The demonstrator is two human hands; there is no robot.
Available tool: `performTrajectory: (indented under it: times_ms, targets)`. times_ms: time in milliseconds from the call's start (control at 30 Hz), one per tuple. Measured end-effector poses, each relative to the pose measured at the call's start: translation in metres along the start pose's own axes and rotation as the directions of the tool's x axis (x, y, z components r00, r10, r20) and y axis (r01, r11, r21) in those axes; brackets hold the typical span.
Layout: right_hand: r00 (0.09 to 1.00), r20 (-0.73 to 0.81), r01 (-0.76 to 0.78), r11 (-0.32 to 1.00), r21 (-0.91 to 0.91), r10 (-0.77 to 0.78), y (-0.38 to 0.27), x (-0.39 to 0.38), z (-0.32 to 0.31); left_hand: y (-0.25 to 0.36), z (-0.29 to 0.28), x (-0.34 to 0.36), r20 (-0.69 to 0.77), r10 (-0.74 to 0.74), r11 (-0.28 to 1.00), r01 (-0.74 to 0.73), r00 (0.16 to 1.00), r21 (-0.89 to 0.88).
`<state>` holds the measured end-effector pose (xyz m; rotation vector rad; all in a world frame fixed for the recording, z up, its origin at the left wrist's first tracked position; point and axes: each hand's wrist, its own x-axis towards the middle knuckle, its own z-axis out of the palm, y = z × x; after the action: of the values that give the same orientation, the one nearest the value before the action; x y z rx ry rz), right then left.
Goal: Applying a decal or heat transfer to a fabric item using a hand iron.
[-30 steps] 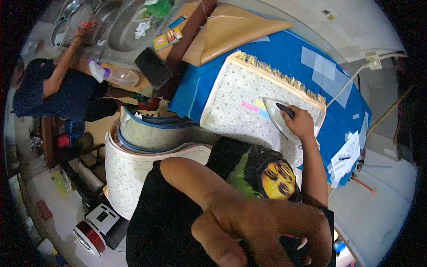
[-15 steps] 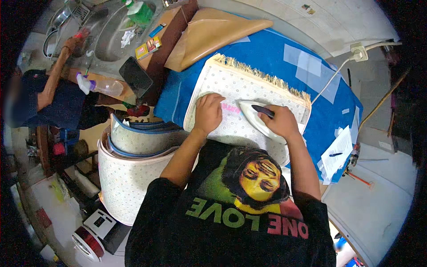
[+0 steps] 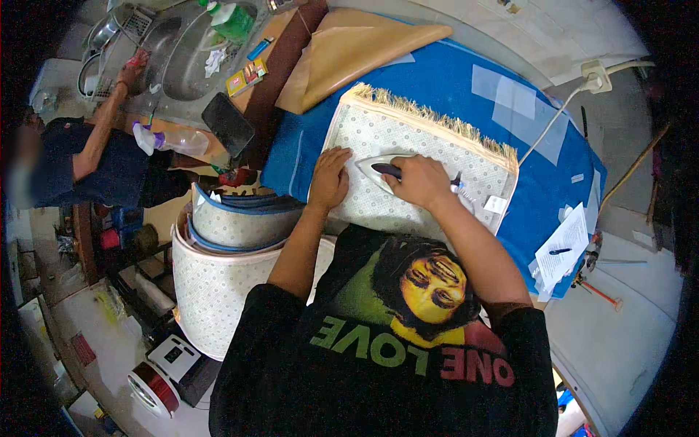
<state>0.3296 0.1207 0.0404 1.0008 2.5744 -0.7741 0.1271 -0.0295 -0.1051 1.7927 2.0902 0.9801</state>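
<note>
A fringed mat (image 3: 408, 135) lies with its pale, dotted side up on a blue-covered table (image 3: 444, 80). My right hand (image 3: 424, 180) is wrapped round the dark handle of a white clothes iron (image 3: 369, 168), whose tip points left on the mat. Its soleplate is hidden underneath. To the left, my left hand (image 3: 331, 177) rests flat on the mat's left part, fingers stretched out and holding nothing. A small white label (image 3: 496, 205) shows near the mat's right edge. The iron's cord leads off toward the socket at upper right.
Rolled dotted mats (image 3: 233, 291) stand left of the table. Brown sheet material (image 3: 357, 54) lies folded at its far left corner. Paper sheets (image 3: 561, 244) with a pen lie at right. A power socket (image 3: 597, 76) is behind. A co-worker (image 3: 95, 153) reaches into the sink at left.
My right hand has slid the iron left across the mat, over the pink marking, which is now covered. My left hand has shifted slightly left relative to the mat, staying flat.
</note>
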Motion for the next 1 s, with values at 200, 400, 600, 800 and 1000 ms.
performTrajectory:
  times_ms: [200,400,600,800,1000]
  targets:
    - [0.992,-0.088,-0.086,0.994,0.065,0.092,0.017,-0.003,0.014,0.032,0.000,0.016,0.105,-0.070,0.994,0.061,0.992,0.089]
    - [0.947,-0.110,-0.290,0.951,0.105,0.301,0.060,-0.049,0.009,0.038,0.022,0.019,0.279,0.039,0.932,-0.135,0.959,0.335]
    - [0.942,-0.159,-0.276,0.951,0.141,0.297,0.097,-0.077,0.012,0.035,0.029,0.018,0.287,0.032,0.928,-0.135,0.957,0.347]
    - [0.986,-0.132,-0.100,0.994,0.037,0.104,0.087,-0.077,0.015,0.029,0.019,0.016,0.007,0.010,0.997,-0.011,1.000,0.074]
    - [0.997,-0.056,0.045,0.998,0.042,-0.043,0.039,-0.032,0.016,0.002,0.004,-0.011,-0.065,-0.172,0.919,0.184,0.983,0.349]
